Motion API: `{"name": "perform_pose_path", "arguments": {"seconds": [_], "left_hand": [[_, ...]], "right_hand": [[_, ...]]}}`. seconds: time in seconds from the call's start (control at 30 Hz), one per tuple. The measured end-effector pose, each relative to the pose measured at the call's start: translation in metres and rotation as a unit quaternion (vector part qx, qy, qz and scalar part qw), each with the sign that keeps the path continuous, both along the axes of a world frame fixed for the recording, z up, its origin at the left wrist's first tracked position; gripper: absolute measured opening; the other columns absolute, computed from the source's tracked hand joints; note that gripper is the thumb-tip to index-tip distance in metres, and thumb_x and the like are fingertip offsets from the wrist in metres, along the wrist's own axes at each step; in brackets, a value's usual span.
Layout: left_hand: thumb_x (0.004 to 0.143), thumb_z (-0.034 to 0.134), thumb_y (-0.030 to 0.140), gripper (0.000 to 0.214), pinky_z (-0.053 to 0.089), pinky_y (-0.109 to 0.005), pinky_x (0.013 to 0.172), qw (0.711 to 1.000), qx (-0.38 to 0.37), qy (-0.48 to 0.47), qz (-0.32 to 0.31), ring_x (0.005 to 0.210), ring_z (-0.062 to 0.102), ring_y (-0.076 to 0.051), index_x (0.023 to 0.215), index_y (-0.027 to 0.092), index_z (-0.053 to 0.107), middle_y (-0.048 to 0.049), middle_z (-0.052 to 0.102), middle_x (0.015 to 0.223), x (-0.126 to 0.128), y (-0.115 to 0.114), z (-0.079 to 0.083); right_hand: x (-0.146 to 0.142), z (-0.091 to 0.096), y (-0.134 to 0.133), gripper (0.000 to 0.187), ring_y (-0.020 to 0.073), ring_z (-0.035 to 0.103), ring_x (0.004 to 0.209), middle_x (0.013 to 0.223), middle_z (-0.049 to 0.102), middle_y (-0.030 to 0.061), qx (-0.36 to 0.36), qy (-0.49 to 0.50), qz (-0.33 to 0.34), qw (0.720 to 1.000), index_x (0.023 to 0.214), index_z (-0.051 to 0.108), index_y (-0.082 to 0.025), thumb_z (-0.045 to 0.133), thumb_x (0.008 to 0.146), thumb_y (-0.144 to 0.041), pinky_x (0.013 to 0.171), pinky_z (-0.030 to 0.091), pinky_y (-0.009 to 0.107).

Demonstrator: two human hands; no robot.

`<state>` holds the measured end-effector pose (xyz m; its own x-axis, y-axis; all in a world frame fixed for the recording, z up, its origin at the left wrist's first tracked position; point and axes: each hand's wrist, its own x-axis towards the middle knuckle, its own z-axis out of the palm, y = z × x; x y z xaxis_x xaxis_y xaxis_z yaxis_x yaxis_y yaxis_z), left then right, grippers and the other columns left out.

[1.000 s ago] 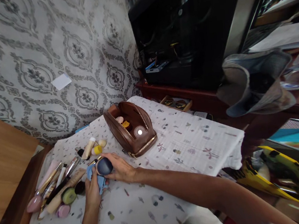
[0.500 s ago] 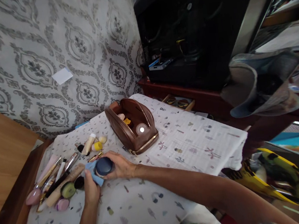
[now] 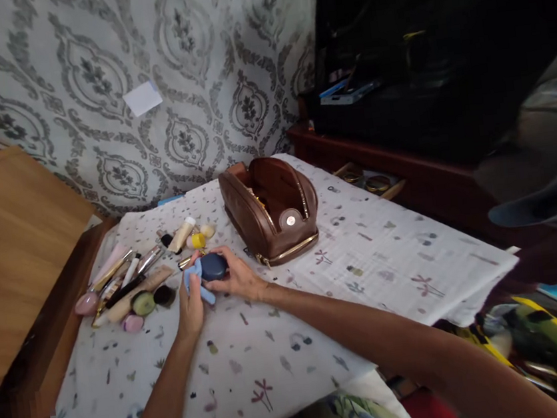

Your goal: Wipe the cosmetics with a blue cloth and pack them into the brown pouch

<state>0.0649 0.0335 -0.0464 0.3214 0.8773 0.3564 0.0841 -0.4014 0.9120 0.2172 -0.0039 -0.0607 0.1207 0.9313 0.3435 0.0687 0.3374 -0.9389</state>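
In the head view, we are seeing the scene turned since half a second ago, with everything on the table lying farther right and higher in the frame. Both hands are still keeping their hold: the right hand [image 3: 243,277] is curling, partly closed, around a dark blue round container [image 3: 213,266], while the left hand [image 3: 192,307] is pinching a light blue cloth [image 3: 192,275] against its left side. The cloth's loose end is now showing as a narrower strip beneath the container. We are finding the container above the tablecloth [image 3: 322,325], near the front of an open brown zippered bag [image 3: 251,212]. The bag's near side is now hiding most of the contents that were showing inside earlier.

To the left, makeup brushes [image 3: 149,258] are lying in a loose pile, with a green-lidded jar [image 3: 143,303], a pink-lidded jar [image 3: 133,323] and a black-lidded jar [image 3: 164,295] sitting along its near edge. Behind the hands, a white-capped tube [image 3: 181,235] and a yellow-capped bottle [image 3: 197,240] are resting close together, and a gold tube [image 3: 184,264] is partly disappearing behind the cloth. A wooden panel [image 3: 19,225] is bounding the left, and a patterned wall [image 3: 179,39] is rising behind the table.
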Motion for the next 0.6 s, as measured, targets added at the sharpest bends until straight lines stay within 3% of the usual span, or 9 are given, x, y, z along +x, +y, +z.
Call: {"name": "perform_pose_path", "arguments": {"seconds": [0.13, 0.27, 0.43, 0.6], "left_hand": [[0.100, 0.043, 0.053, 0.052, 0.031, -0.042, 0.120, 0.986, 0.149, 0.066, -0.030, 0.140, 0.045, -0.025, 0.140, 0.023, 0.056, -0.0122, 0.053, 0.147, 0.004, -0.011, 0.005], [0.101, 0.043, 0.045, 0.047, 0.034, -0.047, 0.117, 0.961, 0.243, 0.131, -0.022, 0.138, 0.046, -0.028, 0.140, 0.023, 0.056, -0.0142, 0.050, 0.148, 0.003, -0.014, 0.004], [0.100, 0.047, 0.042, 0.043, 0.037, -0.046, 0.115, 0.956, 0.243, 0.164, 0.001, 0.132, 0.052, -0.028, 0.135, 0.022, 0.061, -0.0143, 0.057, 0.138, 0.003, -0.012, 0.003], [0.099, 0.045, 0.048, 0.043, 0.042, -0.041, 0.111, 0.980, 0.157, 0.122, 0.012, 0.123, 0.059, -0.025, 0.125, 0.021, 0.067, -0.0110, 0.067, 0.125, 0.003, -0.009, 0.009]], "right_hand": [[0.005, 0.002, 0.004, 0.067, 0.0171, 0.062, 0.082, 0.100, 0.064, 0.0019, -0.028, -0.039, -0.047, 0.998, 0.121, 0.049, -0.020, 0.082, 0.065, -0.037, 0.075, 0.052, 0.031], [0.010, 0.003, 0.002, 0.051, 0.0188, 0.062, 0.087, 0.097, 0.066, 0.0015, 0.009, -0.136, -0.055, 0.989, 0.114, 0.058, -0.019, 0.079, 0.069, -0.030, 0.080, 0.050, 0.032], [0.008, -0.002, 0.002, 0.051, 0.0276, 0.059, 0.105, 0.109, 0.066, 0.0107, 0.089, -0.276, -0.051, 0.956, 0.115, 0.060, -0.016, 0.079, 0.068, -0.022, 0.097, 0.046, 0.044], [0.006, -0.007, 0.003, 0.055, 0.0301, 0.056, 0.108, 0.111, 0.064, 0.0125, 0.127, -0.318, -0.010, 0.940, 0.117, 0.060, -0.016, 0.083, 0.068, -0.025, 0.098, 0.047, 0.047]]}}
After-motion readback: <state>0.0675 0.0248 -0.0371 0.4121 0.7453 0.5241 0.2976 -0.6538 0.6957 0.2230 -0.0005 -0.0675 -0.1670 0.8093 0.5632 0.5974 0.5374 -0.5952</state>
